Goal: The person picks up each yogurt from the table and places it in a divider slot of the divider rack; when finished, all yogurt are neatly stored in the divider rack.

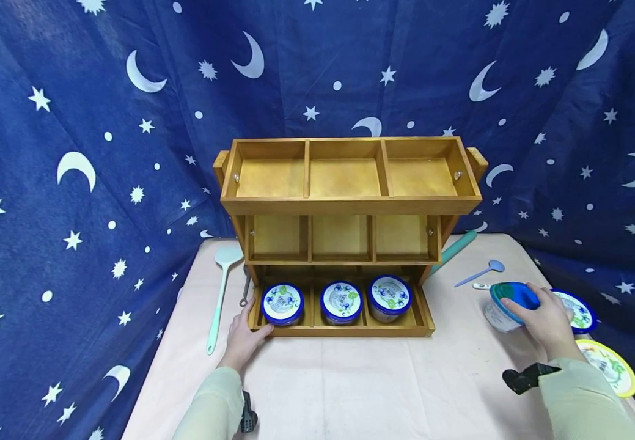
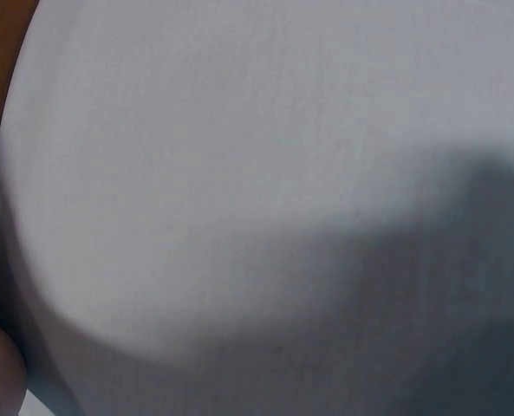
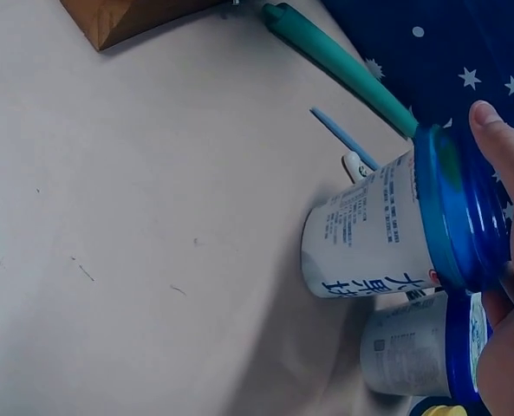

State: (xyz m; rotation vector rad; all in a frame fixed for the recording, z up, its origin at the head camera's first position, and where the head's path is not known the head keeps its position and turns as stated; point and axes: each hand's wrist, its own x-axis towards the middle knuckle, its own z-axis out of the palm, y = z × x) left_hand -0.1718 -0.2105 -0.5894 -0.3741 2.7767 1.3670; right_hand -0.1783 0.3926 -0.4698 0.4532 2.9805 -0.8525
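Observation:
At the right, my right hand (image 1: pixel 550 321) grips a white plastic tub (image 3: pixel 369 225) by its blue lid (image 1: pixel 521 293), thumb on one side and fingers on the other. The tub leans, and I cannot tell whether its base touches the table. My left hand (image 1: pixel 242 339) holds the lower front left corner of a three-tier wooden rack (image 1: pixel 350 332), its thumb along the front edge. In the rack's bottom tier stand three blue-lidded tubs, the left one (image 1: pixel 282 304), the middle one (image 1: pixel 341 301) and the right one (image 1: pixel 390 296).
Beside the right hand stand another blue-lidded tub (image 3: pixel 404 347) and a yellow-lidded tub (image 1: pixel 605 366). A blue spoon (image 1: pixel 477 274) and a green rolled item (image 1: pixel 455 250) lie behind. Left of the rack are a mint spatula (image 1: pixel 220 293) and a dark metal tool (image 1: pixel 245 287). A starry curtain (image 1: pixel 306 73) hangs behind.

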